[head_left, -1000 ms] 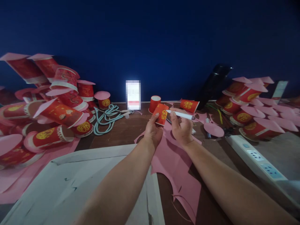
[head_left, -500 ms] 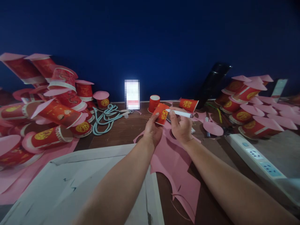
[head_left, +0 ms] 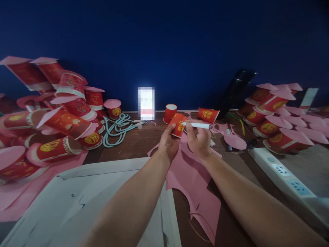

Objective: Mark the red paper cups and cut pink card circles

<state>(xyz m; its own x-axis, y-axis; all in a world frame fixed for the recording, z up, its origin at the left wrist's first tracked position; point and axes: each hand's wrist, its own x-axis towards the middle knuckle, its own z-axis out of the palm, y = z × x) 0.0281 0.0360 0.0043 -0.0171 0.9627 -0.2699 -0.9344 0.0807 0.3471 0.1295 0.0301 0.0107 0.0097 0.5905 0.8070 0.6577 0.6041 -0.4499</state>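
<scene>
Far left: a heap of red paper cups with pink lids (head_left: 64,121) lies on a pink sheet, tipped at all angles. Beside it, a coiled pale blue cord (head_left: 117,128) rests on the wooden surface (head_left: 133,144), and a white board (head_left: 84,202) fills the near foreground.

Centre: the left hand (head_left: 168,144) holds a small red cup (head_left: 179,125) tilted above the surface, its grip pressed together on the cup's lower end with thumb and fingers. Just to its right, the right hand (head_left: 200,140) has its grip pinched on a white pen (head_left: 197,125), held nearly level with one end at the cup's side. Under both hands lies cut pink paper (head_left: 191,178). Behind them, an upright red cup (head_left: 170,113) and a toppled red cup (head_left: 208,115) stand near a lit phone (head_left: 146,103) against the blue wall.

Right: a loose pink disc (head_left: 234,141), a white power strip (head_left: 285,175), and a second heap of lidded cups (head_left: 272,113).
</scene>
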